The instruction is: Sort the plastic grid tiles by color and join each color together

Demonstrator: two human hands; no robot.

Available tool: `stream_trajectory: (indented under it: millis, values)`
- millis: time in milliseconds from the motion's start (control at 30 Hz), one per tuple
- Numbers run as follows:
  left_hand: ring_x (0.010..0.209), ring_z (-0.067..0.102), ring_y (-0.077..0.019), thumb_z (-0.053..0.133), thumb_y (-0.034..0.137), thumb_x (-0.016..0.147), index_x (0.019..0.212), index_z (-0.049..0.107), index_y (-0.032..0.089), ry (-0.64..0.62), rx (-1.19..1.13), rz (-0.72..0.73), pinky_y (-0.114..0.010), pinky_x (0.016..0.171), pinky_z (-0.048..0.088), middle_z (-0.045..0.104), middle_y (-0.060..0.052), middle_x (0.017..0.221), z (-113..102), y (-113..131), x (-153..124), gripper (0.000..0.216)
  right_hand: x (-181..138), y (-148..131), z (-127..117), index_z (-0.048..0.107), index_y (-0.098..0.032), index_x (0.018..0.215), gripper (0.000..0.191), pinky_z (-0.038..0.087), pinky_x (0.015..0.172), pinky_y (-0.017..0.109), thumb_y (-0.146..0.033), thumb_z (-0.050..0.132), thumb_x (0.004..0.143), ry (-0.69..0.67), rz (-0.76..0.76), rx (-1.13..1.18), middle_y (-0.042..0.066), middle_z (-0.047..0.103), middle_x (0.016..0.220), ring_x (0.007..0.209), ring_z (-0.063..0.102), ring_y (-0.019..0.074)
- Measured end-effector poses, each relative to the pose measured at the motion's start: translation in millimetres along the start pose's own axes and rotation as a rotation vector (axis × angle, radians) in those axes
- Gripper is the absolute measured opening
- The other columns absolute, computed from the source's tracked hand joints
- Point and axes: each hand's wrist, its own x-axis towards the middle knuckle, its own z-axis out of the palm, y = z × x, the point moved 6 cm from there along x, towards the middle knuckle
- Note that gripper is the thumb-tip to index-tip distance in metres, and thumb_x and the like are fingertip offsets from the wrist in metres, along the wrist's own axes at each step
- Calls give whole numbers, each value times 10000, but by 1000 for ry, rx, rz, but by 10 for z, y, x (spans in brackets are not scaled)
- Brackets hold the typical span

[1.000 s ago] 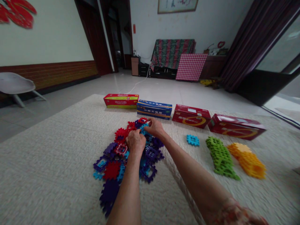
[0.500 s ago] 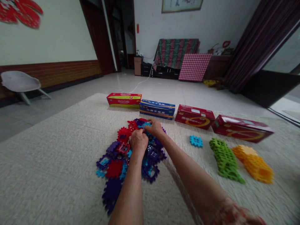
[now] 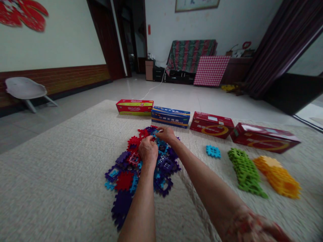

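Observation:
A mixed heap of flat, toothed plastic building tiles in red, purple and light blue lies on the pale mat; one is a red tile (image 3: 124, 181). Over the heap's middle is my left hand (image 3: 148, 149), its fingers bent and pressed together; what they hold is hidden. My right hand (image 3: 165, 133) is at the far side, thumb and finger pinched on a light blue tile (image 3: 155, 133). The fingertips of both hands are close together. Near my left wrist is a pink-red window tile (image 3: 134, 158), and a purple window tile (image 3: 166, 164) lies right of it.
A single light blue tile (image 3: 213, 151), a green tile stack (image 3: 246, 171) and a yellow tile stack (image 3: 277, 176) lie to the right. Behind stand a red-yellow box (image 3: 135, 108), a blue box (image 3: 170, 117) and two dark red boxes (image 3: 212, 125) on the mat (image 3: 75, 151).
Both hands have shifted slightly within the heap, and their fingertips are a little further apart. The whole view has drifted slightly. The tile stacks and boxes stay in place.

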Motion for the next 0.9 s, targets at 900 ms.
stream_trajectory:
  millis: [900]
  values:
    - [981, 683, -217, 451, 130, 792, 963, 748, 170, 59, -187, -9, -332, 958, 490, 754, -74, 991, -82, 148, -55, 346, -881, 483, -762, 619, -161, 995, 363, 409, 462, 209, -309, 688, 670, 87, -35, 721, -52, 573, 675, 471, 467, 60]
